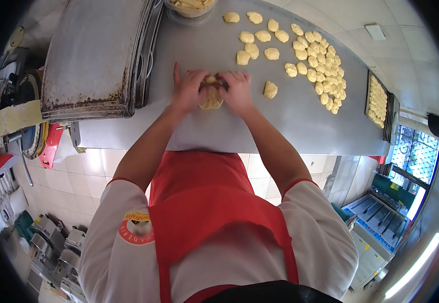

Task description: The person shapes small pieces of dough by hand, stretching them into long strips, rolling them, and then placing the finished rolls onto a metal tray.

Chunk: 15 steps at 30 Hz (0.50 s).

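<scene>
A flattened piece of dough lies on the grey metal worktable, with its far edge between my two hands. My left hand bends its fingers over the dough's left far edge, its thumb side blurred. From the right, my right hand curls its fingers onto the same far edge. Both hands appear to grip the dough there. Just right of my right hand sits a single dough lump. Farther back, several loose dough pieces are spread over the table.
Stacked dark baking trays stand on the left side of the table. A clear plastic tub is at the far edge. Many small dough balls cluster at the right, and a filled tray stands at the right end.
</scene>
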Tool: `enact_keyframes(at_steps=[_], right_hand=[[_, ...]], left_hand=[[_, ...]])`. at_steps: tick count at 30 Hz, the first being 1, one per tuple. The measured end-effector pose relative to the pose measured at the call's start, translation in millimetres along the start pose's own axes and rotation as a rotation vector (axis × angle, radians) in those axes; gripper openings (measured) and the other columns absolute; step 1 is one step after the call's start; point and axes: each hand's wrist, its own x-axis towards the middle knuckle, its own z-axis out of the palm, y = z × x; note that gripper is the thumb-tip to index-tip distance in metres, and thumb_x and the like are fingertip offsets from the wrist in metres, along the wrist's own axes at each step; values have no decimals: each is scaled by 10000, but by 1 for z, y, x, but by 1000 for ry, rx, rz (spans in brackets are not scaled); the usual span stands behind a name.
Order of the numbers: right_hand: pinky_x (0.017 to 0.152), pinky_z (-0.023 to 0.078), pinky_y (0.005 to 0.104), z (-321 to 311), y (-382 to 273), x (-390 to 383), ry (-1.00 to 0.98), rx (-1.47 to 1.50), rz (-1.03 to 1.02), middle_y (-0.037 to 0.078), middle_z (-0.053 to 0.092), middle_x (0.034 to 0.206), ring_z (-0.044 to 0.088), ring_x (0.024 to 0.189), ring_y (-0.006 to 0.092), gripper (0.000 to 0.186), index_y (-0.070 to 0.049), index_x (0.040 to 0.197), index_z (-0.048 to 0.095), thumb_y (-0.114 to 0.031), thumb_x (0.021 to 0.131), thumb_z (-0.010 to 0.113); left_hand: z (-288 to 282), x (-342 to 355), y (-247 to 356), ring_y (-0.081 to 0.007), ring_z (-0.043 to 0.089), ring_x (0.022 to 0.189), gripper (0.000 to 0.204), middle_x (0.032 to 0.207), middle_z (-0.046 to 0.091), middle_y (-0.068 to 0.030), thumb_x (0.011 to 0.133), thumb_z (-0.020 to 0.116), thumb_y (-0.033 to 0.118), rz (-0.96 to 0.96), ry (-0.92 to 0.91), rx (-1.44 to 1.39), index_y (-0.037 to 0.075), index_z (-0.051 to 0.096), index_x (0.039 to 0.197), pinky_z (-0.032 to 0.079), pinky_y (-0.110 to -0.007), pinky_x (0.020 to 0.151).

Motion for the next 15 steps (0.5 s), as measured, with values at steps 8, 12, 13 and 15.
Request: enact_keyframes(at_steps=[8, 12, 13, 15], right_hand=[[1021, 409, 463, 0, -2, -24, -9, -26, -112, -6, 663, 1138, 602, 1135, 235, 375, -195, 1240, 767, -228, 868, 800], [1045, 399, 470, 7, 3, -12, 192, -92, -190, 6, 642, 1196, 572, 1202, 240, 433, -211, 1259, 759, -236, 831, 814], [1045, 397, 474, 6, 6, -22, 101, -91, -186, 4, 641, 1209, 571, 1203, 241, 435, -211, 1260, 758, -238, 829, 816], [1046, 394, 482, 0, 7, -34, -73, -77, -175, 0, 640, 1235, 570, 1206, 242, 441, -211, 1262, 758, -242, 826, 818]], left_hand=[[7, -24, -3, -221, 650, 1305, 695, 1365, 712, -22, 926, 755, 197, 77, 18, -86, 171, 500, 1573, 25, -699, 1296], [17, -14, 5, -236, 660, 1314, 697, 1342, 731, -54, 917, 769, 202, 141, 252, 180, 134, 515, 1563, 23, -701, 1295], [15, -21, 7, -232, 641, 1339, 710, 1355, 725, -51, 919, 767, 201, 118, 132, 110, 141, 501, 1574, 22, -703, 1293], [-8, -30, 16, -225, 603, 1388, 734, 1381, 711, -46, 925, 764, 199, 71, -112, -18, 154, 472, 1597, 20, -706, 1290]])
